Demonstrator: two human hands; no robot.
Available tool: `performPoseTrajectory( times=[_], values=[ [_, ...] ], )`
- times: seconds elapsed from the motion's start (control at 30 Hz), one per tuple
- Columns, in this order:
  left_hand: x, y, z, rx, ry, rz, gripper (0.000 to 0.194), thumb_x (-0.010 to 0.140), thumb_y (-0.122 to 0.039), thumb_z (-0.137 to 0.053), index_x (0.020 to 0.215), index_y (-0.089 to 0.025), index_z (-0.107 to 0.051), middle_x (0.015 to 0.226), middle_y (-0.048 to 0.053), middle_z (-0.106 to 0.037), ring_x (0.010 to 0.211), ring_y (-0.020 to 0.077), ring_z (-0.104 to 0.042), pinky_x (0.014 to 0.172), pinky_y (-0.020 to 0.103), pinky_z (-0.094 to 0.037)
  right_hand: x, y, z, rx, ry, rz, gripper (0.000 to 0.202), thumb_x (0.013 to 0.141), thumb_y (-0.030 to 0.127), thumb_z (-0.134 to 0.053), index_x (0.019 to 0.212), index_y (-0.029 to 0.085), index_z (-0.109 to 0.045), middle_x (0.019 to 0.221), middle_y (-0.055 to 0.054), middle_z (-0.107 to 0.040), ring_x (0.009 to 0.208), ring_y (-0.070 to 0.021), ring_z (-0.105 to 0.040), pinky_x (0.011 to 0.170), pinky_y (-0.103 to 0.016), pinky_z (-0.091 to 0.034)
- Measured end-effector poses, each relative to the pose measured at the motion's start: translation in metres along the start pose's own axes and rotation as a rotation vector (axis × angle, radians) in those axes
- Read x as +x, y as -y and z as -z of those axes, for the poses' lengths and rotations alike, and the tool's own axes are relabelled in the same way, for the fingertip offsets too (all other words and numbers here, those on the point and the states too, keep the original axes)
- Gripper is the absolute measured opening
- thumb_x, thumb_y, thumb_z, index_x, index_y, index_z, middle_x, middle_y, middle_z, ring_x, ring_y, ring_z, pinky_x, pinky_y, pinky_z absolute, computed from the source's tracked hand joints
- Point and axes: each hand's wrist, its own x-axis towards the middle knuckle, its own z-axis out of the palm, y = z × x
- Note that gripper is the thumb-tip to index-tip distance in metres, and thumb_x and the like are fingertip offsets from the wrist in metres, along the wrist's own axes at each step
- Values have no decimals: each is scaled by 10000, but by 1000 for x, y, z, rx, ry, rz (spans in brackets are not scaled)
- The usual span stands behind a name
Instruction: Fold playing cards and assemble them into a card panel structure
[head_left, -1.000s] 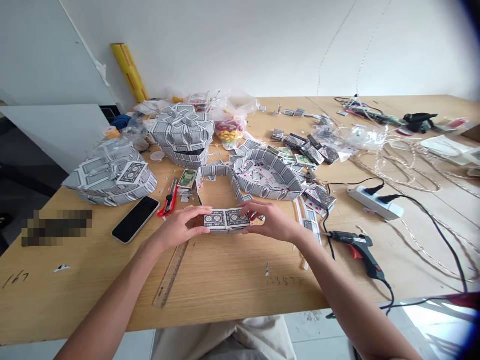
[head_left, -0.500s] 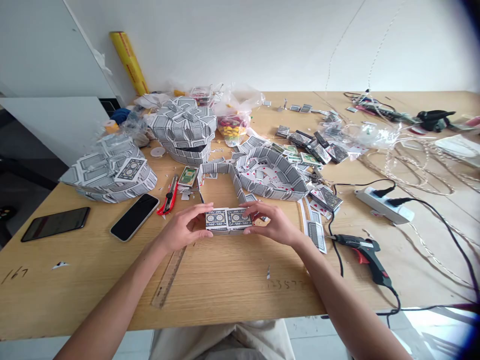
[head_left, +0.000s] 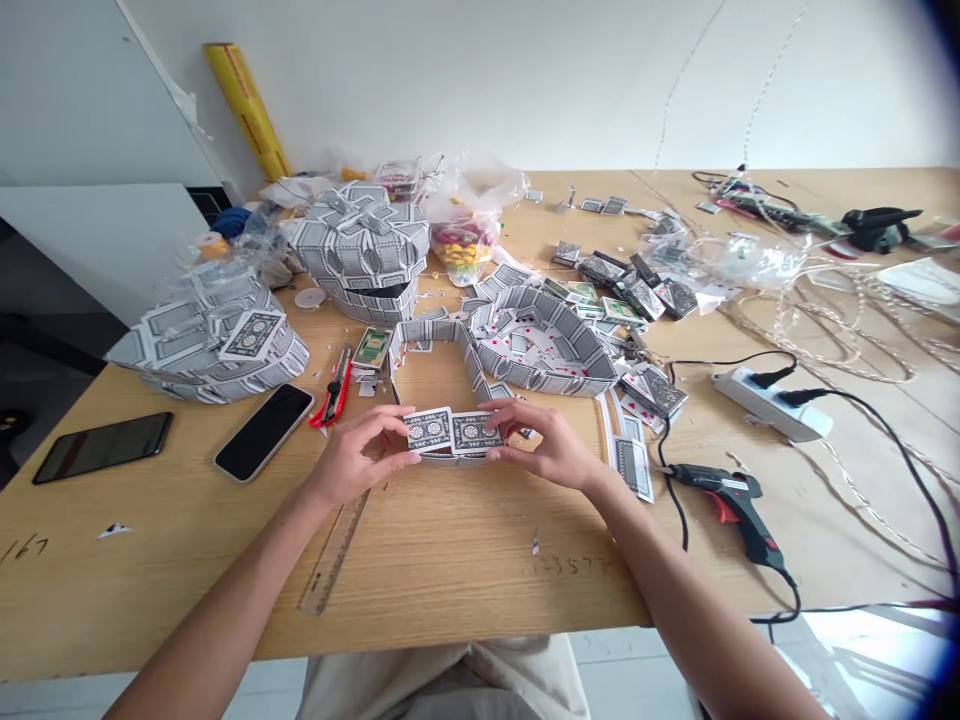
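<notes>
Between thumb and fingers, my left hand (head_left: pixel 358 452) pinches a patterned playing card (head_left: pixel 428 430), tilted a little. My right hand (head_left: pixel 541 441) grips a second playing card (head_left: pixel 477 433) by its right end. The two cards meet or slightly overlap near the middle, patterned backs toward me. They are at the near side of an open frame folded from cards (head_left: pixel 429 331), whose near wall is mostly hidden behind them. Right behind stands a heart-like card tray (head_left: pixel 540 340) with loose cards inside. A red utility knife (head_left: pixel 332 388) and a green card box (head_left: pixel 371 348) lie left of the frame.
Two lidded card boxes (head_left: pixel 364 235) stand at the back left. Two phones (head_left: pixel 264 433) lie at left, a clear ruler (head_left: pixel 334 555) in front. At right are a glue gun (head_left: pixel 731 505), its cord, a power strip (head_left: pixel 771 403), and coiled string (head_left: pixel 832 335).
The left card has shifted up and left and is now tilted, with a small step between the two cards. My left hand has moved slightly left. The camera view has shifted slightly.
</notes>
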Motion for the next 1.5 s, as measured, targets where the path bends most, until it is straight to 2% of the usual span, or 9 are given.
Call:
performPoseTrajectory(
  times=[0.2,0.37,0.43,0.63,0.83,1.03,1.17,1.33,1.5],
  values=[
    [0,-5,4,-25,64,37,272,947,-403,-817,1139,-227,-738,1399,141,-750,1238,288,-753,1052,431,-608,0,-2,-2,-9,-21,1,357,945,522,-822,1135,226,-757,1387,-139,-724,938,-234,-766,850,-421,-672],
    [1,-10,4,17,92,-24,253,961,-338,-790,1187,-241,-726,1405,118,-735,1277,271,-722,1110,424,-568,-2,-3,-4,-27,11,3,490,846,542,-915,1202,250,-745,1459,-135,-684,1053,-274,-766,875,-426,-687],
    [1,-9,2,30,88,-36,295,927,-353,-835,1178,-245,-723,1391,114,-731,1279,276,-713,1107,422,-564,-2,-4,-5,-30,8,-6,473,855,522,-910,1213,261,-741,1470,-126,-672,1064,-272,-764,868,-418,-696],
    [1,-5,-1,11,63,-18,291,901,-369,-872,1111,-243,-716,1322,108,-742,1241,271,-717,1043,397,-580,-3,-5,-10,-43,-25,1,383,904,467,-873,1176,246,-717,1447,-133,-679,1009,-251,-766,826,-407,-700],
    [0,-4,-1,-109,71,57,280,882,-342,-888,1097,-242,-741,1354,113,-721,1179,261,-722,956,367,-606,-3,0,-11,-59,-17,28,273,942,443,-828,951,224,-667,1426,-141,-691,993,-247,-764,853,-407,-677],
    [-1,-3,-5,-239,64,123,260,852,-300,-908,1059,-228,-767,1353,123,-697,1151,255,-715,848,318,-611,-3,-1,-11,-69,-27,50,290,950,469,-823,960,224,-666,1422,-149,-685,984,-255,-761,832,-415,-675],
    [0,-2,-8,-332,66,182,260,817,-291,-933,1022,-220,-789,1352,120,-660,1036,218,-714,778,292,-601,-3,-3,-12,-47,-36,41,302,942,465,-838,959,222,-659,1417,-145,-684,968,-241,-757,820,-401,-675],
    [0,-2,-9,-397,72,226,246,799,-280,-943,999,-221,-812,1347,116,-629,1026,212,-695,778,295,-595,-4,-3,-12,9,-48,2,321,911,465,-872,953,224,-665,1414,-132,-688,958,-230,-754,805,-383,-675],
    [0,-1,-9,-413,76,243,254,783,-280,-954,983,-211,-814,1344,120,-627,1021,211,-696,792,301,-596,-4,-5,-12,30,-39,-14,341,895,456,-893,1081,237,-710,1433,-121,-691,939,-221,-753,804,-382,-660]
  ],
)
